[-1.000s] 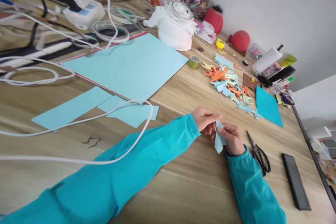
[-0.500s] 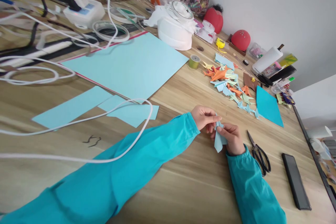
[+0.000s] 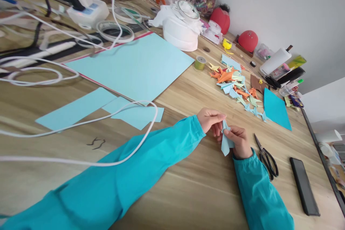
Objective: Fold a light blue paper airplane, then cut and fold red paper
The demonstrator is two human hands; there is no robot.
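Between my two hands is a small folded piece of light blue paper [image 3: 226,146], held just above the wooden table. My right hand [image 3: 239,141] pinches its middle with the thumb on top. The thumb and fingertips of my left hand [image 3: 211,119] close on the paper's narrow upper tip. Some of the left fingers are hidden behind the paper. To the right of my right hand lie black-handled scissors [image 3: 266,157]. Beyond my hands spreads a pile of folded paper figures [image 3: 234,83] in orange, blue, yellow and pale green.
A white cable [image 3: 118,162] loops across my left sleeve. Light blue sheets [image 3: 134,66] and cut strips [image 3: 77,108] lie at left. On the right are a black phone [image 3: 304,186] and teal paper [image 3: 277,109]. A thread spool [image 3: 199,63] stands near a white tape-topped bundle [image 3: 180,30].
My left fingertips have shifted slightly up along the paper's tip, so more of its upper part shows. My right hand keeps its pinch. The view has moved very slightly.
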